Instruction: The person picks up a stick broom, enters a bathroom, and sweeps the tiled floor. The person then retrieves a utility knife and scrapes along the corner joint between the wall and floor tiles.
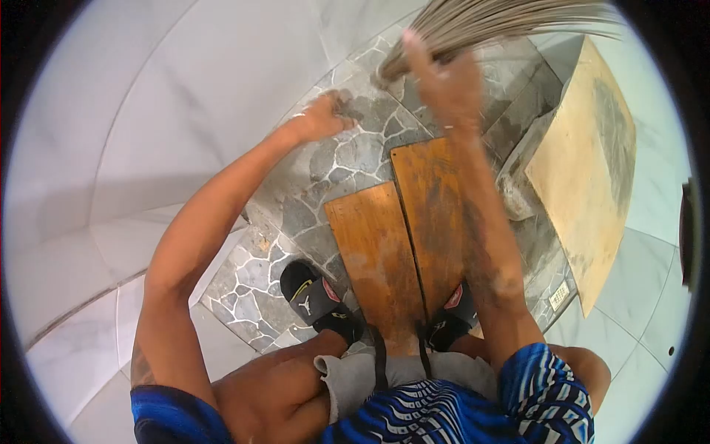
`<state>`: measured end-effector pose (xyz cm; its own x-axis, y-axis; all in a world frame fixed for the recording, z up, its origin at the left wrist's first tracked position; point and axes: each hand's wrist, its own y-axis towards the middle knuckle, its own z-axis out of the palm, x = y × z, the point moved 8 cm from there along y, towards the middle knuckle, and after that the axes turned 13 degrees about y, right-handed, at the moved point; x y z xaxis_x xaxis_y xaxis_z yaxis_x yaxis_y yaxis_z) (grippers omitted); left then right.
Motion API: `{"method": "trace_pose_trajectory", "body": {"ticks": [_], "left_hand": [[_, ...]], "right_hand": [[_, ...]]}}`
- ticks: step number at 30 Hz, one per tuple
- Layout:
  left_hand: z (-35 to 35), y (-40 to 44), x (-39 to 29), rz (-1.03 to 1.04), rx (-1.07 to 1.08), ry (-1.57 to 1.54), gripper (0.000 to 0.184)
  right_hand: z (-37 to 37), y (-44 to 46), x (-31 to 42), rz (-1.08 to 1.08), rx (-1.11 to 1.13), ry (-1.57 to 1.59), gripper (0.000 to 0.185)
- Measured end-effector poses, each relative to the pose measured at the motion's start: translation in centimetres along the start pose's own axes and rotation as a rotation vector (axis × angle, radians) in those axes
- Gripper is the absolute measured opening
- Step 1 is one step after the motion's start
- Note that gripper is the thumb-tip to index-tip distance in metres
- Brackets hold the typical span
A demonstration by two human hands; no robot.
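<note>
My right hand [450, 87], somewhat blurred, is closed around a stick broom [510, 21] near its bound end. The broom's thin, grey-brown sticks fan out toward the upper right. Left of it, my left hand [324, 118] hangs low over the stone-patterned floor tiles [360, 153]. Its fingers are slightly bent and apart, with nothing visible in them. Below the hands, two worn orange-brown wooden boards [370, 229] lie side by side between my feet, and my right forearm covers part of the right one.
A pale, stained sheet [592, 163] stands tilted at the right, beside a grey, dirty lump [518, 194]. White marbled wall tiles [170, 111] curve round the left side. My feet wear black sandals [307, 292]. A small label [559, 296] lies near the tile edge.
</note>
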<state>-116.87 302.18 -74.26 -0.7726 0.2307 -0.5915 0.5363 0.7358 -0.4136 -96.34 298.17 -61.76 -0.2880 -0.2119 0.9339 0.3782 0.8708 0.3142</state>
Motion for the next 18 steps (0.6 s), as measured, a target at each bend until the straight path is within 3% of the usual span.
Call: {"method": "trace_pose_trajectory", "body": {"ticks": [3, 8, 12, 15, 18], "left_hand": [[1.4, 1.1, 1.1, 0.158, -0.041, 0.151, 0.071], [1.1, -0.7, 0.7, -0.033, 0.029, 0.196, 0.069], [1.7, -0.4, 1.8, -0.056, 0.051, 0.194, 0.072], [1.7, 0.7, 0.7, 0.102, -0.073, 0.151, 0.075], [0.3, 1.9, -2.0, 0.245, -0.335, 0.304, 0.081]], "right_hand": [[1.4, -2.4, -4.4, 0.066, 0.007, 0.063, 0.039], [-0.1, -1.8, -1.1, 0.106, 0.094, 0.118, 0.049], [1.7, -1.7, -6.0, 0.093, 0.103, -0.147, 0.038], [3.2, -0.6, -7.9, 0.080, 0.175, -0.124, 0.043], [2.5, -0.1, -7.9, 0.118, 0.267, -0.076, 0.049]]}}
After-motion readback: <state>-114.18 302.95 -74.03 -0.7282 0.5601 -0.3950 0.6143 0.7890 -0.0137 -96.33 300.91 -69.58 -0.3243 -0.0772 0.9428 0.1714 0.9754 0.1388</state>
